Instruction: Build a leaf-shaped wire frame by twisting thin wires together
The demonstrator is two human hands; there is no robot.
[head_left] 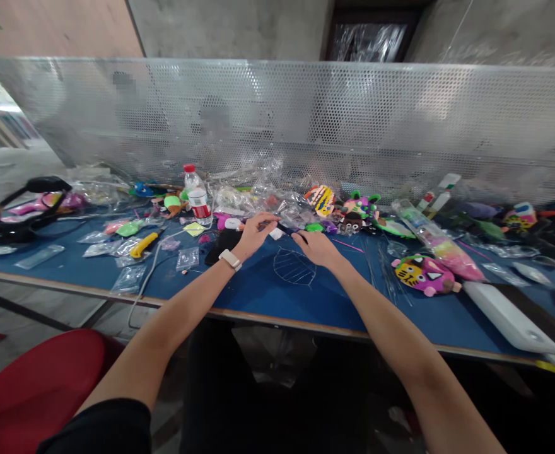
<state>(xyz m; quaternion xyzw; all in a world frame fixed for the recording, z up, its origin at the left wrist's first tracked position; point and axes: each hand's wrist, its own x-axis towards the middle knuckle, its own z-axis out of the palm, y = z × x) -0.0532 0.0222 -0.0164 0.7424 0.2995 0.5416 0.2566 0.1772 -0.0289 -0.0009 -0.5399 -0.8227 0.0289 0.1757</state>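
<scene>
Over the middle of the blue table, my left hand (pixel 257 233) and my right hand (pixel 319 247) meet at a slim dark pen (pixel 286 229). My right fingers are closed round its near end, while the left fingertips pinch the far end. It is too small to make out its tip or cap. Just below the hands, a leaf outline with slanting veins (pixel 295 267) is drawn in pale lines on the tabletop. A white-banded watch (pixel 231 259) sits on my left wrist, beside a black item (pixel 218 247) lying on the table.
A water bottle (pixel 197 197) stands at the back left, near a yellow-handled cutter (pixel 144 245) and a white cable (pixel 151 272). Colourful clay masks (pixel 426 275) and a white box-shaped device (pixel 509 317) lie right. Behind rises a perforated metal screen (pixel 277 113); a red stool (pixel 45 384) stands lower left.
</scene>
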